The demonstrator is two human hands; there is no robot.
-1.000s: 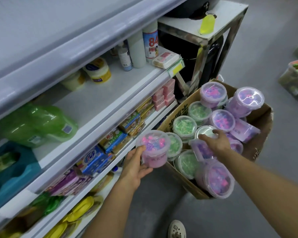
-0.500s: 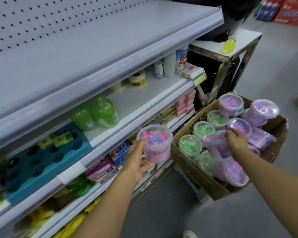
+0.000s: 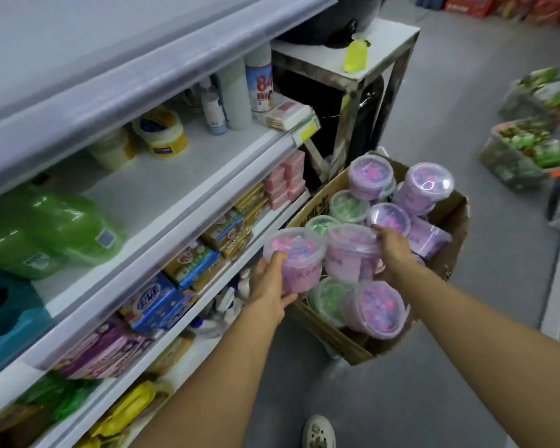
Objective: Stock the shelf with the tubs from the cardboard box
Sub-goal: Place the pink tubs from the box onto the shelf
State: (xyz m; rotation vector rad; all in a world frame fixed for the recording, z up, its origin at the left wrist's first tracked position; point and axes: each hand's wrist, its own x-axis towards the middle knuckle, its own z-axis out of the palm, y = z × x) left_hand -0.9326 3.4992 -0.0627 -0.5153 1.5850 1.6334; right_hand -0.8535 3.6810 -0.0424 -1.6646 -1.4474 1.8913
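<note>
My left hand (image 3: 269, 286) grips a pink tub (image 3: 296, 258) with a clear lid, held between the shelf and the cardboard box (image 3: 333, 341). Right beside it, my right hand (image 3: 393, 252) holds a second pink tub (image 3: 349, 253) lifted above the box. The box stands on the floor at the right of the shelf unit and holds several pink and green tubs (image 3: 377, 307). The white middle shelf (image 3: 188, 179) has a bare stretch between green bottles and jars.
Green detergent bottles (image 3: 42, 234) and a teal tray (image 3: 7, 318) sit at the shelf's left; jars and spray cans (image 3: 259, 82) at its right end. Soap boxes (image 3: 188, 263) fill the lower shelf. A metal stand (image 3: 353, 82) rises behind the box. Packed goods (image 3: 527, 150) lie on the floor at right.
My right hand has lifted a pink tub out of the box and brought it up beside the tub in my left hand. The view has tilted down again.
</note>
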